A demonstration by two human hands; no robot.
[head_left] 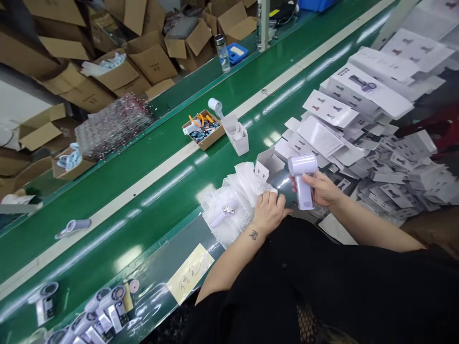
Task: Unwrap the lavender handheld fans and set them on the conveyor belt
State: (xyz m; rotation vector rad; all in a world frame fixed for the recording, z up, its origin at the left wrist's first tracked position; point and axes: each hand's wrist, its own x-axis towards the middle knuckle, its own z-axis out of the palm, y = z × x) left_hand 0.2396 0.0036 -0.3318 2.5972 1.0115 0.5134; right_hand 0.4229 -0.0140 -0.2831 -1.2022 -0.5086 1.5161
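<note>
My right hand [319, 187] is closed around the handle of a lavender handheld fan [303, 179], its round head upward. Beside it, my left hand [269, 209] has its fingers curled over the edge of a pile of clear plastic bags [229, 191]; the fingertips are partly hidden. On that pile shows another small lavender fan [224, 212]. Just beyond the bags stands an open white box [269, 165].
Flat white printed boxes [330, 129] are heaped at the right. A parts carton [208, 136] and white box [237, 136] stand on the green conveyor [161, 191]. Several fans [103, 306] lie lower left, near a yellow handwritten note [190, 273]. Cardboard cartons [150, 57] fill the back.
</note>
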